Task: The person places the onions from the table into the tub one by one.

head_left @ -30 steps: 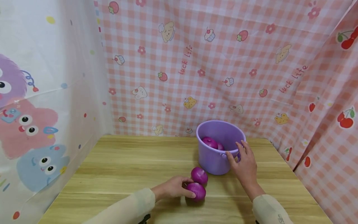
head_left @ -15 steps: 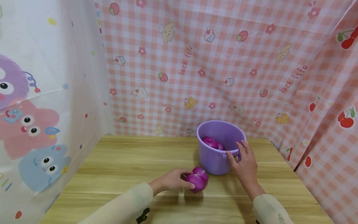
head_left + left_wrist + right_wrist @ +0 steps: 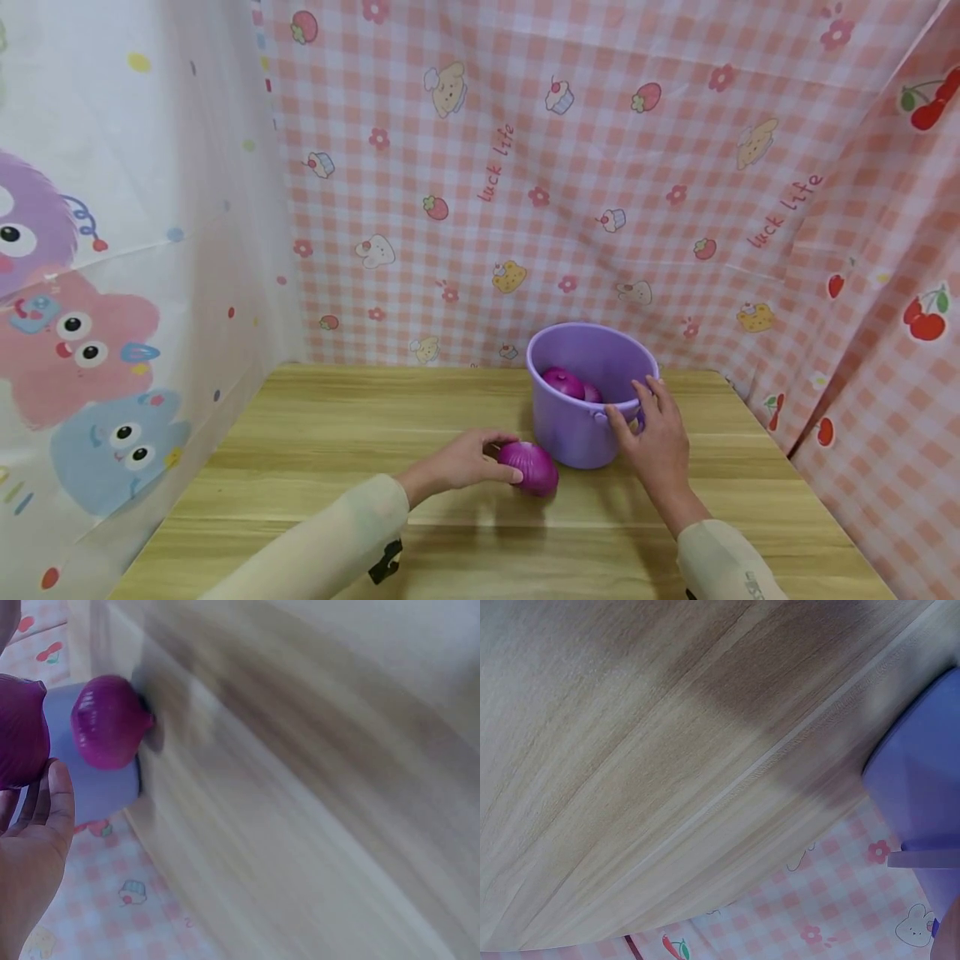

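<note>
My left hand [image 3: 474, 460] grips a red onion [image 3: 525, 462] by its left side, raised off the table. A second red onion [image 3: 109, 724] sits on the tabletop between the held one and a purple bucket [image 3: 573, 437]; in the head view the held onion hides most of it. On the bucket's right side, my right hand [image 3: 656, 437] holds the rim with thumb and fingers. Inside the bucket, onions [image 3: 562, 383] show at the left, partly hidden by the near wall. Only a sliver of my right hand enters the right wrist view, beside the bucket.
Everything stands on a wood-grain table [image 3: 337, 450]. Behind it hangs a pink checked cloth [image 3: 465, 167], with a white cartoon cloth [image 3: 202, 208] at the left. The bucket's handle [image 3: 930, 859] hangs against its outer wall.
My left hand has lifted the onion and moved it away from me toward the bucket, so it now covers the second onion. My right hand and the bucket have stayed put.
</note>
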A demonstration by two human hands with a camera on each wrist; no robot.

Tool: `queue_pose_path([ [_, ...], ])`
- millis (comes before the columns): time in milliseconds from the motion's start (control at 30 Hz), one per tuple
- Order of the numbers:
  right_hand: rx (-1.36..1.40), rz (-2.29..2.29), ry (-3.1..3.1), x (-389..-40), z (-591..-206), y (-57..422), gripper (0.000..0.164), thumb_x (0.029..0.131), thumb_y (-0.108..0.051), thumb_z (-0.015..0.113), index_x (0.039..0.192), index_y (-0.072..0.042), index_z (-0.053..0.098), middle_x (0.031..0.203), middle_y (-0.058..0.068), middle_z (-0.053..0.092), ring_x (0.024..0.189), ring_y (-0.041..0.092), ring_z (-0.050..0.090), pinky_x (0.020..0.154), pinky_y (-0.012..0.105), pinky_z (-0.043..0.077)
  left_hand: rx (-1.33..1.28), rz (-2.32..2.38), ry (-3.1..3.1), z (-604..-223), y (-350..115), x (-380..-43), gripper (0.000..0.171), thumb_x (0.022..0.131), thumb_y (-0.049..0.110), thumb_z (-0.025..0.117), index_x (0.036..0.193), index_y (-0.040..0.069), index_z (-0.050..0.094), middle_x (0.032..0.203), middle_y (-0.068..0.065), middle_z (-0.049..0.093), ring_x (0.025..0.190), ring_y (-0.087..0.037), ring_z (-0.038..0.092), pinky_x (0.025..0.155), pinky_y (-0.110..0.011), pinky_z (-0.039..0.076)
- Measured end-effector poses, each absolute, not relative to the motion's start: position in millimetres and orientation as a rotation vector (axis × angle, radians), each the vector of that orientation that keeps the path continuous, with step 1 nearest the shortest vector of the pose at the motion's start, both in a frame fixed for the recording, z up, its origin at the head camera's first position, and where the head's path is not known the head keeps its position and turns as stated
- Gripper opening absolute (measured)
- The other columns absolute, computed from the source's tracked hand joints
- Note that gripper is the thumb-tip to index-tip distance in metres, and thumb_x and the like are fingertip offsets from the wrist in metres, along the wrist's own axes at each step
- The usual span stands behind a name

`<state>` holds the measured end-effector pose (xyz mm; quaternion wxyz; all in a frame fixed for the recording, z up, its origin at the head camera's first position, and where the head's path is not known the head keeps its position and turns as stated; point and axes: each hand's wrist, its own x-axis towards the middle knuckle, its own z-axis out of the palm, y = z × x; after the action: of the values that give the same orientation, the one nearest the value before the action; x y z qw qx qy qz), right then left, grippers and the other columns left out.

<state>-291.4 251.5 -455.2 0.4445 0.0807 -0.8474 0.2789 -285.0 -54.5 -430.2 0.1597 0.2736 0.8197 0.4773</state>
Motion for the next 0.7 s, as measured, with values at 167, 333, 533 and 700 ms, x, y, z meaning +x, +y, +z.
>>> queue_pose_path([
  [167,0.190,0.692,-2.115,-291.2,-455.0,251.7,0.057,0.084,-0.032,0.073,0.127,0.003,0.061,0.137,0.025,0.053,0.131,0.045,0.044,0.097,0.063,0.042,0.782,1.389,2.381,-421.6,-57.3,-292.1,0.061,0.085,0.026,0.079,0.135,0.000,0.056,0.120,-0.008,0.065,0.110,-0.024,0.061,0.089,-0.035,0.053],
  [333,0.183,0.695,-2.131,-291.0,-455.1,252.1,0.058,0.084,-0.032,0.073,0.128,0.003,0.060,0.137,0.025,0.052,0.132,0.046,0.043,0.098,0.064,0.041,0.764,1.426,2.403,-412.8,-57.9,-300.4,0.064,0.086,0.027,0.079,0.137,0.000,0.054,0.122,-0.010,0.063,0.113,-0.026,0.059,0.089,-0.036,0.053],
  [533,0.182,0.700,-2.139,-290.4,-454.9,252.1,0.057,0.084,-0.030,0.074,0.129,0.003,0.060,0.138,0.025,0.051,0.132,0.045,0.043,0.098,0.064,0.041,0.747,1.470,2.403,-398.3,-56.9,-308.4,0.065,0.086,0.031,0.078,0.139,0.003,0.053,0.124,-0.010,0.062,0.115,-0.027,0.058,0.090,-0.038,0.053],
  [700,0.182,0.703,-2.136,-290.8,-455.0,252.2,0.057,0.084,-0.030,0.074,0.129,0.003,0.060,0.138,0.025,0.051,0.133,0.045,0.042,0.099,0.063,0.041,0.735,1.483,2.430,-385.3,-55.1,-316.1,0.065,0.086,0.034,0.078,0.139,0.007,0.054,0.123,-0.007,0.062,0.116,-0.025,0.057,0.090,-0.037,0.053],
])
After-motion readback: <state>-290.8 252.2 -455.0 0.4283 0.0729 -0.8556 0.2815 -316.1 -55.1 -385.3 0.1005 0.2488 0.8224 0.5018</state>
